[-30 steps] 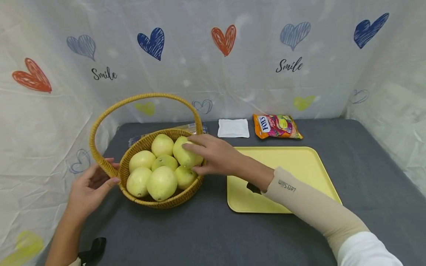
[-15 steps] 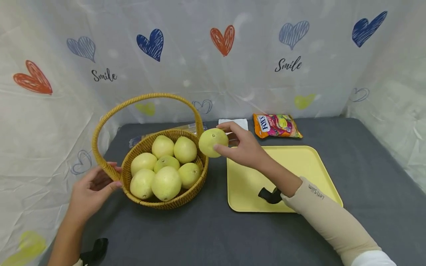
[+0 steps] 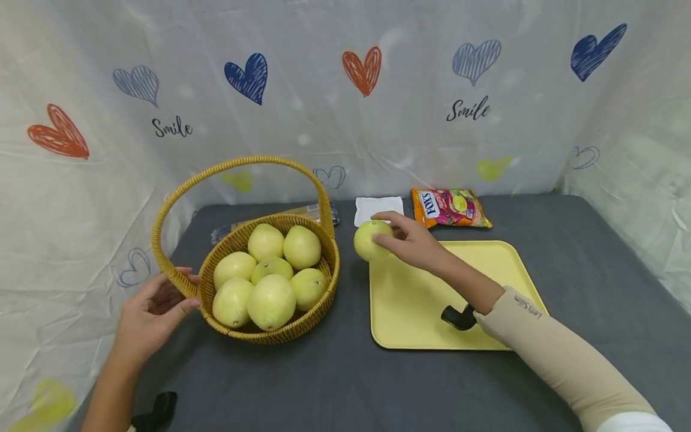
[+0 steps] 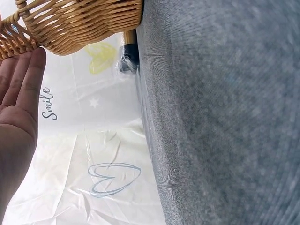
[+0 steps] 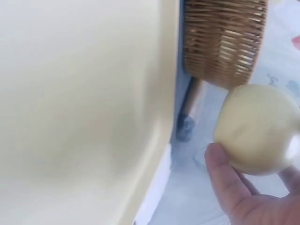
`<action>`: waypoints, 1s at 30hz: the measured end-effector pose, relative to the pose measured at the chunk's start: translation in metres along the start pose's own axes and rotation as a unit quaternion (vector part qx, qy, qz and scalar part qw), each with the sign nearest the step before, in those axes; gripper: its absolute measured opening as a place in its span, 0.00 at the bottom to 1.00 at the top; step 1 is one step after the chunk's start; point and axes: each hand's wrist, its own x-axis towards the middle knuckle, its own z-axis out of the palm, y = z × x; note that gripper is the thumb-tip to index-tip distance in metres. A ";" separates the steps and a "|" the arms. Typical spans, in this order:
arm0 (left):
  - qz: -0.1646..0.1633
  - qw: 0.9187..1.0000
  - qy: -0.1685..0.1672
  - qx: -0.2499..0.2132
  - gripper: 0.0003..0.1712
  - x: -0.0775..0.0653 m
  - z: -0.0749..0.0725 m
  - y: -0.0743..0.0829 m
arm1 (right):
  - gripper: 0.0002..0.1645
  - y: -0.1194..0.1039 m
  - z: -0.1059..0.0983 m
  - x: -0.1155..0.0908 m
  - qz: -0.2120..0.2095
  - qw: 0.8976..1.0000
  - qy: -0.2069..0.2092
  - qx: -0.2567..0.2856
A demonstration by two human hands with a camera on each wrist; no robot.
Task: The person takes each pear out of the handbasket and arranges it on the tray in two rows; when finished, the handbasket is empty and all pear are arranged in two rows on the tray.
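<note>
In our right hand (image 3: 412, 240), a round yellow-green fruit (image 3: 369, 241) is clamped between thumb and fingers, held up off the table (image 3: 335, 384) at the far left corner of a yellow tray (image 3: 415, 300). Our left hand (image 3: 151, 315) steadies a woven basket (image 3: 288, 331), thumb and fingers pinching the foot of its tall arched handle (image 3: 218, 166); seen from the left wrist, those fingers lie side by side against the weave. Seven more fruits (image 3: 272, 302) show inside the basket. Along the table's back edge, we see a plastic-wrapped item (image 3: 313, 211) partly hidden behind the basket, a white packet (image 3: 378, 207) and an orange bag marked "FOX'S" (image 3: 453, 208), before a pale backdrop (image 3: 302, 36) printed with hearts and the word "Smile."
</note>
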 end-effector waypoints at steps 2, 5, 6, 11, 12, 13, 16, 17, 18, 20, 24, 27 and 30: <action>-0.005 1.000 0.002 0.001 0.34 0.000 0.000 0.000 | 0.27 0.004 -0.002 0.001 0.017 1.000 -0.009 -0.023; -0.010 1.000 0.004 0.001 0.33 0.000 0.001 0.001 | 0.27 0.010 -0.005 0.002 0.036 0.998 -0.020 -0.048; -0.011 1.000 0.005 0.000 0.33 0.001 0.001 0.001 | 0.27 0.012 -0.006 0.003 0.040 0.997 -0.022 -0.055; -0.007 1.000 0.008 0.001 0.33 0.002 0.001 0.002 | 0.29 0.019 -0.009 0.004 0.052 0.994 -0.038 -0.085; -0.006 1.000 0.008 0.002 0.33 0.002 0.001 0.002 | 0.29 0.020 -0.009 0.005 0.054 0.994 -0.041 -0.087; -0.005 1.000 0.007 0.004 0.33 0.001 0.001 0.002 | 0.29 0.021 -0.010 0.005 0.054 0.994 -0.044 -0.088; -0.008 1.000 0.006 0.008 0.33 0.000 0.001 0.002 | 0.30 0.026 -0.010 0.006 0.060 0.993 -0.048 -0.086; -0.010 1.000 0.006 0.010 0.33 0.000 0.001 0.001 | 0.29 0.028 -0.010 0.006 0.062 0.993 -0.048 -0.084; -0.011 1.000 0.006 0.011 0.33 0.000 0.001 0.001 | 0.30 0.029 -0.010 0.007 0.063 0.994 -0.048 -0.082; -0.014 1.000 0.006 0.012 0.33 0.000 0.001 0.002 | 0.29 0.031 -0.010 0.008 0.064 0.994 -0.047 -0.077; -0.010 1.000 0.006 0.011 0.34 0.000 0.002 0.002 | 0.28 0.033 -0.009 0.009 0.058 0.995 -0.042 -0.067; -0.005 1.000 0.005 0.009 0.34 0.000 0.002 0.001 | 0.27 0.035 -0.008 0.011 0.044 0.996 -0.039 -0.068; -0.003 1.000 0.004 0.011 0.34 -0.001 0.002 0.001 | 0.29 0.036 -0.009 0.012 0.035 0.996 -0.040 -0.077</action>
